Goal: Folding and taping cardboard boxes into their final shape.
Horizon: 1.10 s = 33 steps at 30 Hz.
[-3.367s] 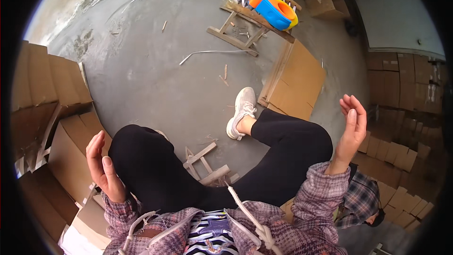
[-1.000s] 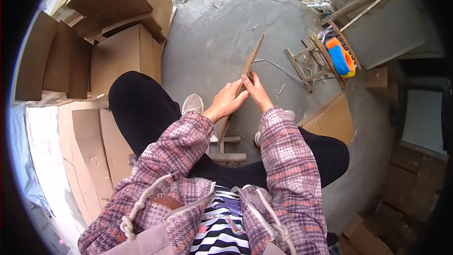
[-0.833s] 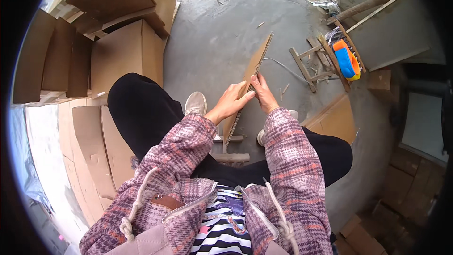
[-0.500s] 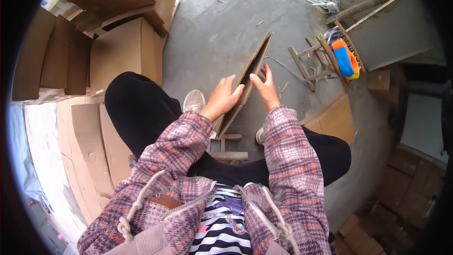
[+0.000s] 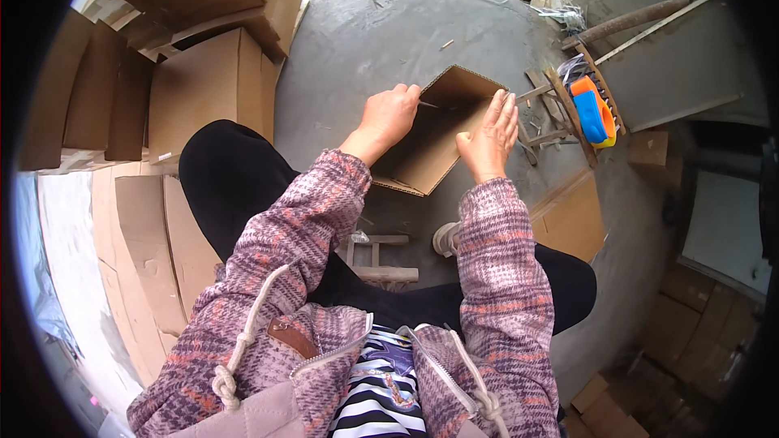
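Note:
A brown cardboard box [image 5: 438, 152], spread into a four-sided sleeve, stands in front of me above the floor. At its left edge my left hand [image 5: 389, 119] is closed, fingers curled over the cardboard. Against the right wall lies my right hand [image 5: 489, 136], its fingers stretched out and pointing away from me, the thumb apart, touching the upper edge. Dark space shows inside the box between the walls.
Large cardboard boxes [image 5: 195, 93] are piled at the left, with folded cartons [image 5: 142, 235] below. On the right, a wooden stool-like frame [image 5: 552, 101] carries orange and blue tape rolls [image 5: 591, 109]. A flat carton [image 5: 572, 215] lies beside my right knee.
The nearly flat cardboard has been spread into an open box shape. My left hand has moved up and curled round its edge; the right has shifted rightward and straightened its fingers.

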### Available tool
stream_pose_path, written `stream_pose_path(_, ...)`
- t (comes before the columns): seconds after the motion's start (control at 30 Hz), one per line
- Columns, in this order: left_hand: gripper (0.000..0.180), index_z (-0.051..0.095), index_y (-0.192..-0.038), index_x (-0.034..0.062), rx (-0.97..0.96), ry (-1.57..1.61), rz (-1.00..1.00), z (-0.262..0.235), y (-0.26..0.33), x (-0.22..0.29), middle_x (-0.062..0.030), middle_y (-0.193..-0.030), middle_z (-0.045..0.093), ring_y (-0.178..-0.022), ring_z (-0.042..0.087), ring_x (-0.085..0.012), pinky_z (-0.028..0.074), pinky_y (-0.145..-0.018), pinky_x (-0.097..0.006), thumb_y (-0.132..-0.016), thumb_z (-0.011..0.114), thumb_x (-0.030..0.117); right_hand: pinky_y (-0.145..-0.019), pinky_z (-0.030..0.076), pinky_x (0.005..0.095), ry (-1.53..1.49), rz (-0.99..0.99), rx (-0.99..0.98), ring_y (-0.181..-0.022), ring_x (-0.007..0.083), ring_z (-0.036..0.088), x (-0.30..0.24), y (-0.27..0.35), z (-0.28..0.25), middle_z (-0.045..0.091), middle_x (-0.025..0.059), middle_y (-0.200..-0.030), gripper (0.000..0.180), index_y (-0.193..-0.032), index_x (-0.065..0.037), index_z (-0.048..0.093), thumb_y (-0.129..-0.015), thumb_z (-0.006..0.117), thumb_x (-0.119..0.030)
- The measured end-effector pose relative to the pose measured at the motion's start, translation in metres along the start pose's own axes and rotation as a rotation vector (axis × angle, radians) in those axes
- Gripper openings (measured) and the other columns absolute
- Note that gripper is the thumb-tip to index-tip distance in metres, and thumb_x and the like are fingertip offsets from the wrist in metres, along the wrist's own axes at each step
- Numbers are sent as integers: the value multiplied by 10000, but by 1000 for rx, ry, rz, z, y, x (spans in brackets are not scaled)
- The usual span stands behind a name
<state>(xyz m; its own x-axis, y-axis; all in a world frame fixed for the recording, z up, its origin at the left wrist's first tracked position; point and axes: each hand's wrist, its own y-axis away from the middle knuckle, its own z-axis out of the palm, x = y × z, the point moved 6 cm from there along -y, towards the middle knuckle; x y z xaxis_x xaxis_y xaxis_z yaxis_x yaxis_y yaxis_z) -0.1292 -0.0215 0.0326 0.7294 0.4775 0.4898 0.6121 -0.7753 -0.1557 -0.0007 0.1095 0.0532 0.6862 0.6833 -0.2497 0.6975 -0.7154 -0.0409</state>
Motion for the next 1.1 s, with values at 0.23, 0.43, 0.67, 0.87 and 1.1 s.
stream_pose_path(0.23,111,510,-890,65,58,48,-42,4,-13,-5,-135,-834,591,-753,609,-356,496,-631,-460,-889,539,172,-946,409,441,420,-326,-33,-1133,300,497,-6,-79,2,546,121,-1126,484,-1170,-68,469,-759,684,-207)
stream_pose_path(0.43,145,535,-861,46,43,60,148,6,-58,3,-156,-807,604,-744,632,-337,514,-640,-444,-859,569,186,-657,528,401,269,-532,65,-758,284,644,-17,-63,-12,616,89,-820,121,-869,-100,537,-834,610,-190)
stream_pose_path(0.67,435,552,-1110,83,-7,-157,129,5,-35,31,-118,-1048,568,-992,568,-290,466,-833,-423,-767,713,295,-579,541,364,386,-502,-85,-661,262,665,57,-36,8,640,93,-758,43,-808,-84,533,-833,549,-115)
stream_pose_path(0.87,530,441,-1141,4,162,285,-520,-22,98,-16,-157,-1046,511,-952,561,-299,467,-828,-400,-788,722,283,-571,527,403,484,-542,-303,-657,287,665,55,-33,25,658,157,-717,385,-1155,93,517,-807,504,-72)
stream_pose_path(1.1,442,441,-1097,-3,454,290,-373,-2,97,-6,-118,-977,469,-731,510,-192,470,-674,-321,-811,710,198,-481,502,332,776,-597,-290,-593,178,663,40,-33,51,680,72,-696,462,-1179,166,502,-800,532,-97)
